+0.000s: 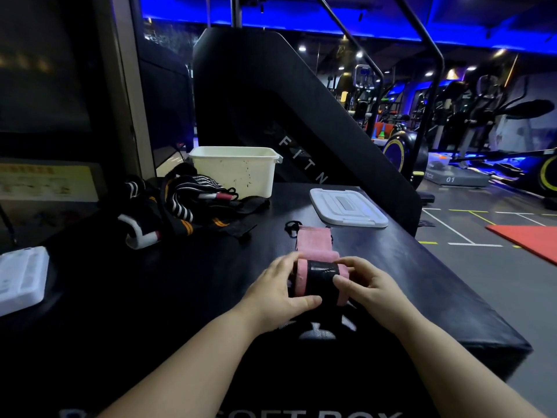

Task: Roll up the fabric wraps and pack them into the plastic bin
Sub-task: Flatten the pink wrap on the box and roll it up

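A pink fabric wrap (315, 242) with a black patch lies on the black padded box (422, 297), its near end turned into a roll. My left hand (277, 292) grips the roll's left end and my right hand (366, 280) grips its right end. The unrolled pink tail runs away from me and ends in a thin black loop. A heap of black wraps (180, 203) with white and orange stripes lies at the back left. Behind that heap stands the cream plastic bin (233, 170), open at the top; I cannot see inside it.
The bin's white lid (346, 208) lies flat to the right of the bin. A white plastic case (21, 277) sits at the left edge. A black stair machine rises behind the box. The gym floor drops away to the right.
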